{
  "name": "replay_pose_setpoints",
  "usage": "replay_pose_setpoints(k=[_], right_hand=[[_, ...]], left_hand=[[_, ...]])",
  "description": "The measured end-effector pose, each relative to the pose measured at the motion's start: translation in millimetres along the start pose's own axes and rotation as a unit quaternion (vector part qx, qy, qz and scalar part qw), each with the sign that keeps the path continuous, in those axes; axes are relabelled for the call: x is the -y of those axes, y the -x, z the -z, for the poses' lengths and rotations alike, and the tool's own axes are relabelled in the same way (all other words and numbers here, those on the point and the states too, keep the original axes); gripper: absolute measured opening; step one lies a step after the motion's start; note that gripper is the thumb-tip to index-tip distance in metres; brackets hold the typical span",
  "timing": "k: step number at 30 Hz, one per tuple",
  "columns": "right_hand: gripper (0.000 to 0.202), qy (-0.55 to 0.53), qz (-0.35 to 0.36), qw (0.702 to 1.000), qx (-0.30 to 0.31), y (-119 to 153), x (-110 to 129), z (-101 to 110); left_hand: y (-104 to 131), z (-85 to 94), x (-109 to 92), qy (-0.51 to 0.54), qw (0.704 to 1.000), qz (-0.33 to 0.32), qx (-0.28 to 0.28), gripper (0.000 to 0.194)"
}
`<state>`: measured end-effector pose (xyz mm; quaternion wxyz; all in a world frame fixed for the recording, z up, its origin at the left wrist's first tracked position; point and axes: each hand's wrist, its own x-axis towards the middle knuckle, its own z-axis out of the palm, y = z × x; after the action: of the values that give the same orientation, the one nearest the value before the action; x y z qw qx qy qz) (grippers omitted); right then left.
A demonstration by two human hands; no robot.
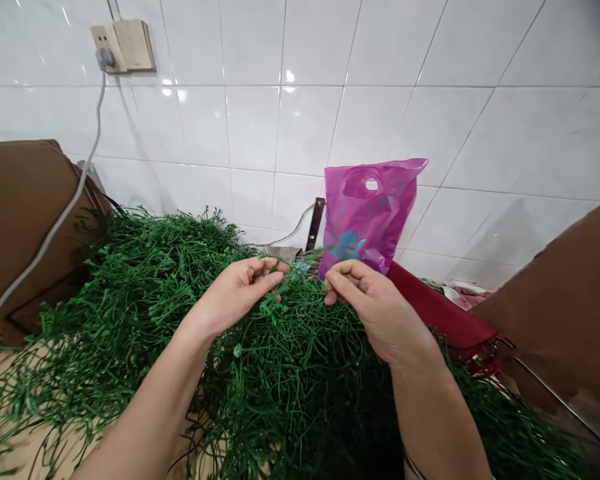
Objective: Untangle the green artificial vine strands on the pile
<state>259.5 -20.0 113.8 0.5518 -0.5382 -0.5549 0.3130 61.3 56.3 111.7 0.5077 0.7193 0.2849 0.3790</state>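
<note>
Over a big heap of thin green artificial plant stems (160,287), both of my hands are raised close together. My left hand (240,293) is closed, its thumb and fingers pinching a green stem (279,265) whose small branched tips hang below the fingertips. A short way to the right, my right hand (367,293) is also closed, thumb against forefinger. It pinches the thin end of what looks like the same stem; the bit inside the fingers is mostly hidden.
Behind my right hand stands a purple plastic bag (370,213) against the white tiled wall (250,127). Brown cardboard boxes (25,213) flank the heap. Red fabric (435,313) lies at right. A grey cable (87,167) hangs from a wall socket (123,47).
</note>
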Motion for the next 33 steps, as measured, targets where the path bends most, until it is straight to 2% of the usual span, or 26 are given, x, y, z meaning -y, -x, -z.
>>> replay_pose_setpoints(k=[2,5,10,13,17,22,25,29,31,33], right_hand=[[0.027,0.007,0.005,1.0,-0.018,0,0,8],[0.027,0.018,0.011,1.0,-0.017,2,3,11],[0.031,0.015,0.0,0.999,0.042,5,5,-7],[0.025,-0.014,0.012,0.999,0.045,2,1,-17],[0.019,-0.04,0.03,0.999,0.021,-3,-7,-15],[0.015,-0.05,0.051,0.997,0.004,-5,-7,-5],[0.016,-0.069,0.044,0.996,-0.017,-5,-6,-2],[0.02,-0.102,0.044,0.993,-0.049,-5,-5,3],[0.022,-0.106,0.047,0.992,-0.056,-5,-4,6],[0.024,-0.113,0.047,0.991,-0.056,-5,-3,9]], left_hand=[[-2,1.8,0,0.013,0.999,0.009,-0.035,0.025],[-2,0.1,0,0.014,0.999,0.011,-0.048,0.024],[2,-9.5,-1,-0.01,0.999,-0.006,-0.043,0.023],[3,-13.7,-2,-0.037,0.999,-0.011,-0.028,0.022],[1,-13.7,-3,0.011,0.999,-0.018,-0.034,0.018],[1,-11.4,0,0.086,0.994,0.015,-0.07,0.028],[3,-12.0,1,0.111,0.992,0.063,-0.026,0.034],[2,-12.4,3,0.09,0.987,0.1,0.086,0.051],[0,-12.6,4,0.086,0.981,0.104,0.137,0.037],[-1,-13.4,5,0.09,0.979,0.09,0.157,0.021]])
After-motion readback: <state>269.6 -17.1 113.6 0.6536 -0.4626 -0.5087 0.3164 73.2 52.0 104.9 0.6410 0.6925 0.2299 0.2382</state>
